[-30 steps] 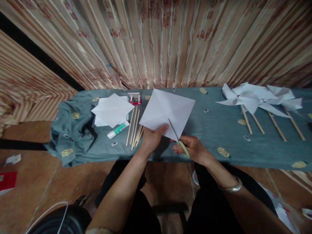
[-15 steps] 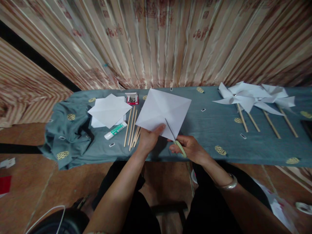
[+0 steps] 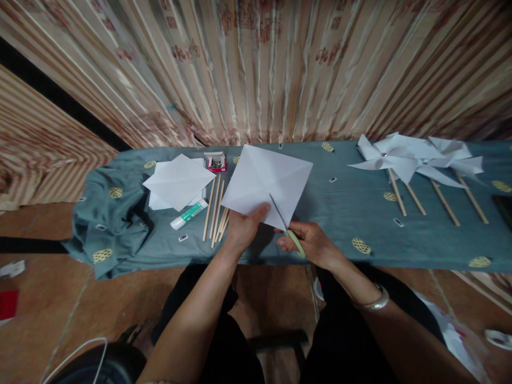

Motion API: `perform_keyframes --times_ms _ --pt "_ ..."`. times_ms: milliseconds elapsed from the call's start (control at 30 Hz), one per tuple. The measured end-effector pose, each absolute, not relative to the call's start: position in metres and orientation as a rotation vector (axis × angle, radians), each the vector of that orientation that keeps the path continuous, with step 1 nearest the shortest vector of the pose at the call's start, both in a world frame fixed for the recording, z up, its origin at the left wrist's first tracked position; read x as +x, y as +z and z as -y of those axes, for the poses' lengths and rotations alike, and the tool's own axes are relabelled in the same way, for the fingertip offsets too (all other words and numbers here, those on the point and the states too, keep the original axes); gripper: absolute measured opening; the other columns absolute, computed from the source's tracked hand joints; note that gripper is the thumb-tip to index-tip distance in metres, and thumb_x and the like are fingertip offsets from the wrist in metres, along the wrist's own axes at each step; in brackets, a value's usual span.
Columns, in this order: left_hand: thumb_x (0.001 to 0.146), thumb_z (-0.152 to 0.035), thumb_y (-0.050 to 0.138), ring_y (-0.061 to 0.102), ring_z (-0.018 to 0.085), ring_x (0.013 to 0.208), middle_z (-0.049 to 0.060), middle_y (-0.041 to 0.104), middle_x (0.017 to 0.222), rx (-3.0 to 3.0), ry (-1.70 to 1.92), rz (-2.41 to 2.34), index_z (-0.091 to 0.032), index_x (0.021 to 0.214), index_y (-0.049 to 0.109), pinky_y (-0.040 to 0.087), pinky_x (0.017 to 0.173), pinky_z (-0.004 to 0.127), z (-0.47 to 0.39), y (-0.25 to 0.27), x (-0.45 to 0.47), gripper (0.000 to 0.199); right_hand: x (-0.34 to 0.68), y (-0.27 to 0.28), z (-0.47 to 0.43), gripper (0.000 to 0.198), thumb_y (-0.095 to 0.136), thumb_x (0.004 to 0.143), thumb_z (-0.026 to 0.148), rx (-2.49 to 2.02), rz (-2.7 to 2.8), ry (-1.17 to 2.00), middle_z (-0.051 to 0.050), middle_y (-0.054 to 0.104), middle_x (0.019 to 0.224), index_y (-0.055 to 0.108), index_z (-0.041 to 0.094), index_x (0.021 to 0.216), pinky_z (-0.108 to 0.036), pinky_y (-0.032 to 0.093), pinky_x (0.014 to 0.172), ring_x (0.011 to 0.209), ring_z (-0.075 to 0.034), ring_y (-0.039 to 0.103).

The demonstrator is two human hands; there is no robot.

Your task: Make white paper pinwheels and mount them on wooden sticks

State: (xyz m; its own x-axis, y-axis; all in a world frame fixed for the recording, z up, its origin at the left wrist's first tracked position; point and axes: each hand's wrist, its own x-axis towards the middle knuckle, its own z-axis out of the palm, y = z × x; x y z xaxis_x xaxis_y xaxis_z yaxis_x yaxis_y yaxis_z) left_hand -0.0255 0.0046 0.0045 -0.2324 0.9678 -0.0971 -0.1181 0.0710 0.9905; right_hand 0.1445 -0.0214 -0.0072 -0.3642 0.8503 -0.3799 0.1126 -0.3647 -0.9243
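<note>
Almost nothing has moved since the earlier frame: the paper sheet (image 3: 266, 178) sits a little more to the left, and the scissors (image 3: 286, 224) keep the same place at its near corner. This sheet is a white square with diagonal folds, held up over the front edge of the table (image 3: 360, 213). The left hand (image 3: 244, 226) pinches its lower edge, thumb on top and the other fingers closed below. The right hand (image 3: 312, 242) is closed around the green handles, and the blades look nearly shut along a fold. Such a sheet is probably light, thin and floppy, and it tears easily, so a grip close beside the cut seems best. To the left lie more white sheets (image 3: 178, 178), a glue stick (image 3: 189, 213) and wooden sticks (image 3: 216, 210). Well apart on the right lie finished pinwheels (image 3: 416, 160).
</note>
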Motion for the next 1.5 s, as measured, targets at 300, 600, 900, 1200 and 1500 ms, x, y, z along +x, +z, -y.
perform_keyframes --times_ms 300,600,900,1200,1500 --pt "0.062 -0.032 0.081 0.069 0.026 0.098 0.012 0.075 0.107 0.936 1.379 -1.34 -0.013 0.105 0.069 0.054 0.094 0.041 -0.0044 0.0041 -0.0256 0.048 0.144 -0.0093 0.0221 0.041 0.084 0.059 0.051 -1.349 1.314 1.752 0.002 0.063 0.06 0.074 0.018 0.081 -0.026 0.043 0.053 0.056 -0.013 0.056" --pt "0.064 -0.033 0.08 0.069 0.026 0.1 0.012 0.075 0.107 0.966 1.373 -1.323 -0.015 0.101 0.069 0.053 0.095 0.041 -0.0029 0.0038 -0.0257 0.043 0.144 -0.0072 0.0227 0.039 0.083 0.061 0.052 -1.341 1.34 1.735 0.0 0.065 0.061 0.074 0.017 0.076 -0.025 0.043 0.053 0.056 -0.012 0.056" --pt "0.065 -0.034 0.079 0.069 0.025 0.096 0.011 0.076 0.107 0.981 1.339 -1.325 -0.015 0.098 0.071 0.054 0.092 0.041 -0.0015 0.0041 -0.0267 0.039 0.1456 -0.0099 0.0219 0.037 0.083 0.062 0.052 -1.333 1.368 1.726 0.0 0.064 0.061 0.072 0.017 0.072 -0.024 0.041 0.052 0.057 -0.012 0.055" --pt "0.065 -0.034 0.08 0.069 0.025 0.096 0.012 0.076 0.107 0.986 1.347 -1.345 -0.015 0.101 0.071 0.054 0.093 0.041 -0.0021 0.0021 -0.0273 0.041 0.1438 -0.0107 0.022 0.038 0.084 0.06 0.051 -1.313 1.327 1.726 0.001 0.062 0.057 0.073 0.017 0.072 -0.026 0.041 0.052 0.054 -0.012 0.054" --pt "0.063 -0.032 0.081 0.069 0.027 0.1 0.012 0.075 0.108 0.955 1.375 -1.339 -0.013 0.106 0.07 0.054 0.094 0.042 -0.0031 0.0023 -0.0281 0.048 0.1432 -0.0052 0.0229 0.049 0.087 0.053 0.052 -1.361 1.256 1.834 0.001 0.064 0.062 0.072 0.016 0.083 -0.027 0.045 0.056 0.059 -0.014 0.058"
